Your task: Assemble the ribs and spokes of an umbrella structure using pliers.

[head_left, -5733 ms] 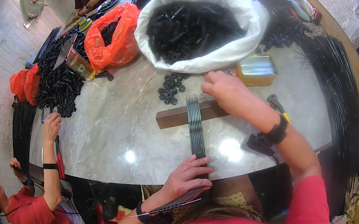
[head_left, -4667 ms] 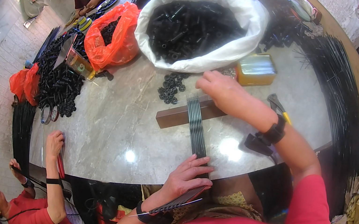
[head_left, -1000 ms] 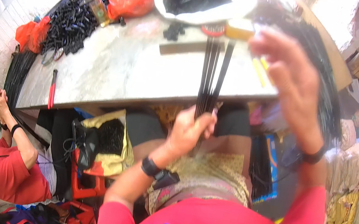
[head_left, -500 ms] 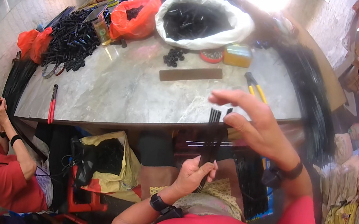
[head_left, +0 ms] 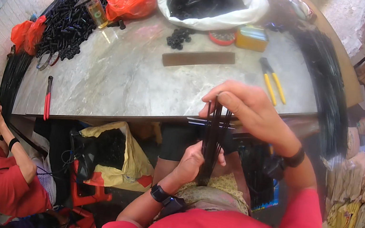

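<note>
A bundle of thin black rods (head_left: pixel 211 140) stands nearly upright over my lap, in front of the table edge. My left hand (head_left: pixel 192 163) is wrapped round its lower part. At the top, my right hand (head_left: pixel 247 106) has its thumb and fingers bent round the upper ends, and its palm hides some of the tips. The rods fan apart slightly between the two hands. Yellow-handled pliers (head_left: pixel 272 81) lie on the table beyond my right hand. A brown flat bar (head_left: pixel 198 59) rests farther back.
The table (head_left: pixel 116 78) bears a white sack (head_left: pixel 162 2) of black parts, a red bag (head_left: pixel 135 4), a heap of black pieces (head_left: pixel 64 26), red-handled pliers (head_left: pixel 48 98) and long black rods (head_left: pixel 325 82). A co-worker in red (head_left: pixel 12 177) sits at left; another person sits behind the table.
My right hand has come down from above the rods and closed round their top ends. The left hand keeps its hold. The whole view has tilted slightly downward.
</note>
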